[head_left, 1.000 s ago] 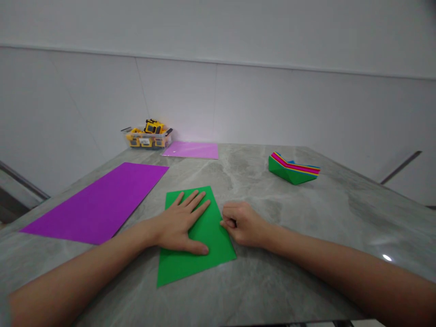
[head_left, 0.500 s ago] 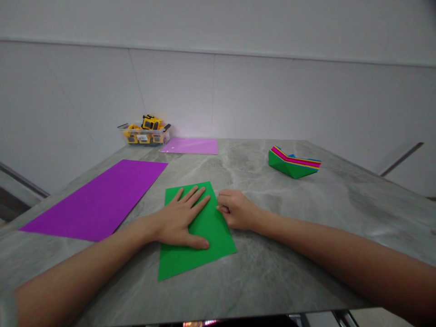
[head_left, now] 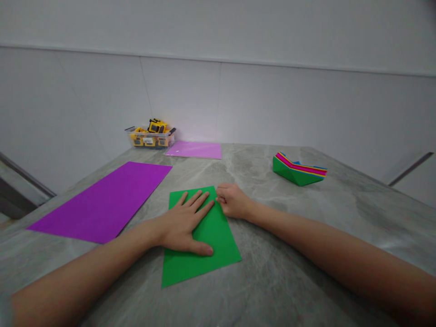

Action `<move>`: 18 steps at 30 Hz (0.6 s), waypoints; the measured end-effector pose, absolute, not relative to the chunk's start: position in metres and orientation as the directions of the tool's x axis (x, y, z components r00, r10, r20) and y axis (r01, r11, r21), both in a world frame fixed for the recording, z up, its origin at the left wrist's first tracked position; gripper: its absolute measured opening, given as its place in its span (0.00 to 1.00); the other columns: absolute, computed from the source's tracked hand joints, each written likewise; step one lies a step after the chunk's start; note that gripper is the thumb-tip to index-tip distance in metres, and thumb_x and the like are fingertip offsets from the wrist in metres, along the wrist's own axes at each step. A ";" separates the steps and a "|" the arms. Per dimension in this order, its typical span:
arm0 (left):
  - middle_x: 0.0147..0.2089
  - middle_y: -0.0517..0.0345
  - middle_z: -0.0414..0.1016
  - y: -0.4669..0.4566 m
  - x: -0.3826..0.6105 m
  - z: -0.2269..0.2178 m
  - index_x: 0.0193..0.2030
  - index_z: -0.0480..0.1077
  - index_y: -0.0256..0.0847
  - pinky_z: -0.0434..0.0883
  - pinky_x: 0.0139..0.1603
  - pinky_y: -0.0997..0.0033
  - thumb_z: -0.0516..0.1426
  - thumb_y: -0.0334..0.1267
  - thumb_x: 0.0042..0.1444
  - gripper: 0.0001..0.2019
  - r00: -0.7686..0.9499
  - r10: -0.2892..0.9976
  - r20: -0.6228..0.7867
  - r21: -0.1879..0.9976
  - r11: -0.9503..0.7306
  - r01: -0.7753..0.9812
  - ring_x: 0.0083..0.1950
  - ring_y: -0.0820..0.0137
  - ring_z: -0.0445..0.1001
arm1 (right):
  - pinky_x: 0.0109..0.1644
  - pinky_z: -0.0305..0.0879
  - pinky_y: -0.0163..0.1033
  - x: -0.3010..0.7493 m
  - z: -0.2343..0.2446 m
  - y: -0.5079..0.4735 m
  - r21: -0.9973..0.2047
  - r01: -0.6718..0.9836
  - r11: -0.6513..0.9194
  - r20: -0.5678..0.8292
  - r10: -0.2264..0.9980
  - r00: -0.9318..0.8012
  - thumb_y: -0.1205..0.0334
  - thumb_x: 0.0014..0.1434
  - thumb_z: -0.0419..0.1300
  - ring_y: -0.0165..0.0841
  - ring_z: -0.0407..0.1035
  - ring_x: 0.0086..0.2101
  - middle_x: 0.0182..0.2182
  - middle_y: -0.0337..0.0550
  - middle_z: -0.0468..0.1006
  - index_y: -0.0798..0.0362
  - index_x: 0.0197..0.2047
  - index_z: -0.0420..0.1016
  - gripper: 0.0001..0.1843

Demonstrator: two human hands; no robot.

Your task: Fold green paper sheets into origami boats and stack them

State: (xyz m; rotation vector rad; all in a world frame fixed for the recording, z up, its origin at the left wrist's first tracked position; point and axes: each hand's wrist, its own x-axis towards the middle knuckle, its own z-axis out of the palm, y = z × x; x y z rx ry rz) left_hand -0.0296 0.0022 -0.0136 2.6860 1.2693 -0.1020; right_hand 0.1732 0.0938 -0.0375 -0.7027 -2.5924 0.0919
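A folded green paper (head_left: 218, 240) lies on the grey marble table (head_left: 289, 254) in front of me. My left hand (head_left: 185, 222) rests flat on it, fingers stretched out, pinning it down. My right hand (head_left: 231, 200) is curled into a loose fist, its fingers pressing on the paper's right edge near the far corner. Nothing I can make out is inside that fist.
A large purple sheet (head_left: 105, 200) lies to the left. A smaller pink sheet (head_left: 194, 149) and a clear box of yellow toy vehicles (head_left: 151, 136) sit at the back by the wall. A stack of folded coloured papers (head_left: 298, 169) stands at the right.
My right hand has slid away from me along the green paper's right edge, from mid-edge to near the far corner. My left hand stays flat on the paper.
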 end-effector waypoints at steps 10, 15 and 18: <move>0.74 0.37 0.28 0.000 -0.029 -0.010 0.73 0.33 0.39 0.37 0.67 0.34 0.49 0.74 0.48 0.57 0.628 0.764 -0.148 0.134 -0.614 0.778 0.73 0.44 0.30 | 0.32 0.52 0.36 0.160 -0.037 0.117 -0.071 0.474 0.878 0.379 0.464 -0.801 0.77 0.45 0.54 0.32 0.60 0.28 0.23 0.41 0.67 0.53 0.22 0.62 0.10; 0.74 0.37 0.27 0.001 -0.030 -0.011 0.73 0.32 0.39 0.36 0.67 0.35 0.49 0.75 0.47 0.58 0.635 0.761 -0.136 0.150 -0.617 0.772 0.73 0.43 0.30 | 0.32 0.52 0.37 0.151 -0.035 0.132 -0.032 0.489 0.872 0.360 0.467 -0.808 0.77 0.44 0.55 0.33 0.61 0.28 0.24 0.43 0.69 0.54 0.22 0.64 0.08; 0.74 0.37 0.27 0.002 -0.030 -0.012 0.73 0.32 0.40 0.35 0.68 0.35 0.49 0.75 0.47 0.57 0.637 0.760 -0.131 0.156 -0.618 0.770 0.73 0.42 0.30 | 0.32 0.52 0.36 0.147 -0.034 0.137 -0.016 0.502 0.865 0.337 0.477 -0.812 0.76 0.43 0.55 0.33 0.61 0.29 0.24 0.43 0.70 0.54 0.22 0.66 0.08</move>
